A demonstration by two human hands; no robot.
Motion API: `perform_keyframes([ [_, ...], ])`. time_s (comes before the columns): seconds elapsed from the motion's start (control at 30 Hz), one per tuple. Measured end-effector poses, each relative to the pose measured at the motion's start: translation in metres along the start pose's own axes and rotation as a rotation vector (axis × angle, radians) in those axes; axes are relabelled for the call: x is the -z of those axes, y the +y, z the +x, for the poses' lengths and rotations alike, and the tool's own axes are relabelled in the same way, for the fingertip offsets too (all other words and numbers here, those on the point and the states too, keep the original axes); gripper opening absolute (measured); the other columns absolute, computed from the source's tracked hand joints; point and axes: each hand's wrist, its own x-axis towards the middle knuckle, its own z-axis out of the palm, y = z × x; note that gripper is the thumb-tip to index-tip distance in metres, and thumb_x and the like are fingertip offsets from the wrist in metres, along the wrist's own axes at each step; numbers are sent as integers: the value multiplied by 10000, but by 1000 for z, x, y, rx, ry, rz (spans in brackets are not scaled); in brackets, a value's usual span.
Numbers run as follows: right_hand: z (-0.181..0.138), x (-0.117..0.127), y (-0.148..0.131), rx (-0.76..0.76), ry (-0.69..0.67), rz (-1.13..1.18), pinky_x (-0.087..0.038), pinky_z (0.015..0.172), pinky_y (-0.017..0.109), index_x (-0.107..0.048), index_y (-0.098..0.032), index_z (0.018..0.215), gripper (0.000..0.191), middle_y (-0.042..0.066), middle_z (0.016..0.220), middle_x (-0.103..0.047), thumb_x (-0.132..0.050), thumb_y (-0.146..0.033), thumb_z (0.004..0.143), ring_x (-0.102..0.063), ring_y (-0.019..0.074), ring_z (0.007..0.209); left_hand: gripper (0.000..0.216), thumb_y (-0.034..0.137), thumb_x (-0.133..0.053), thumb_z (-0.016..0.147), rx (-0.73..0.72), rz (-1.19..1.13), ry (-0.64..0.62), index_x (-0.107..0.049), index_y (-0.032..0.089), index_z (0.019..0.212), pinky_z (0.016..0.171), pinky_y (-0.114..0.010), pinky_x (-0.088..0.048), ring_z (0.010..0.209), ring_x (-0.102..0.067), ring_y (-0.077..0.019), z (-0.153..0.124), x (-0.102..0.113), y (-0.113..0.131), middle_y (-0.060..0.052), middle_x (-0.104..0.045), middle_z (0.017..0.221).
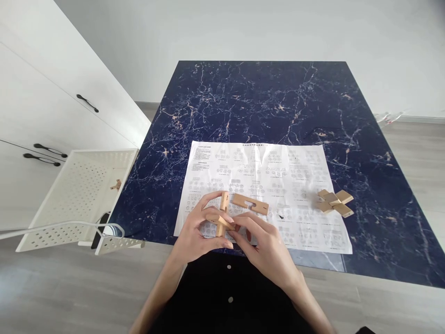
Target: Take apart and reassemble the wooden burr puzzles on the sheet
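Observation:
Two wooden puzzle pieces (220,228) cross each other between my hands, just over the near edge of the table. My left hand (199,230) wraps round them from the left, thumb below and fingers above. From the right, my right hand (262,236) pinches the end of the crosswise piece; its fingertips partly hide that end. A loose notched wooden piece (239,200) lies on the printed instruction sheet (278,178), just beyond my fingers. Farther right, an assembled wooden burr puzzle (335,203) rests on the sheet's right edge.
The dark blue marbled table (250,102) stretches away in front. At the left stands a white perforated basket (79,185) with a small wooden piece (116,184) in it. Behind it are white cabinets (52,83) with black handles.

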Motion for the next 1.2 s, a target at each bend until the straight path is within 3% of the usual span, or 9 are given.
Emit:
perform_keyframes([
  [0.13, -2, -1, -1, 23, 31, 29, -618, 693, 280, -717, -244, 1190, 153, 46, 1095, -782, -653, -147, 1090, -739, 164, 786, 353, 400, -1001, 783, 2, -72, 2, -864, 274, 1083, 976, -423, -664, 962, -795, -212, -1, -1, -2, -116, -568, 1620],
  [0.37, -2, -2, 3, 55, 31, 50, -589, 645, 260, -717, -260, 1201, 222, 32, 1045, -751, -632, -94, 1080, -728, 153, 770, 408, 423, -1034, 712, -4, -115, 17, -880, 286, 1064, 977, -395, -668, 962, -811, -210, -1, -1, -4, -100, -598, 1580],
  [0.67, -6, -6, 1, 66, -2, 17, -538, 577, 279, -690, -270, 1278, 257, 27, 991, -704, -567, -117, 1112, -668, 144, 680, 312, 448, -1006, 763, 29, -166, 32, -893, 269, 992, 880, -360, -670, 866, -790, -177, -1, 0, -4, -120, -630, 1563],
  [0.87, -5, -6, -3, 58, -6, 45, -537, 563, 271, -697, -255, 1241, 217, 20, 966, -700, -616, -124, 1088, -651, 132, 646, 298, 444, -1003, 770, 54, -225, 17, -894, 261, 977, 824, -323, -661, 825, -765, -150, -2, 2, -6, -113, -615, 1585],
  [0.97, -4, -3, -7, 32, -2, 88, -537, 555, 254, -702, -247, 1185, 178, 19, 958, -707, -626, -127, 1078, -662, 129, 648, 416, 459, -998, 779, 81, -237, -14, -868, 273, 1129, 828, -318, -668, 906, -779, -185, -2, 5, -4, -122, -567, 1635],
  [1.07, -3, 1, -9, -6, 25, 125, -554, 564, 242, -700, -244, 1153, 159, 25, 988, -733, -624, -130, 1072, -664, 120, 639, 476, 443, -927, 879, 60, -236, -49, -796, 314, 1318, 896, -335, -669, 1171, -762, -282, -2, 7, -2, -125, -502, 1685],
  [1.2, -3, 5, -9, -33, 42, 144, -586, 600, 262, -705, -243, 1124, 132, 29, 981, -741, -630, -150, 1069, -661, 127, 632, 384, 381, -852, 963, 43, -196, -75, -776, 315, 1334, 1093, -426, -611, 1504, -567, -378, -3, 6, -2, -124, -478, 1706],
])
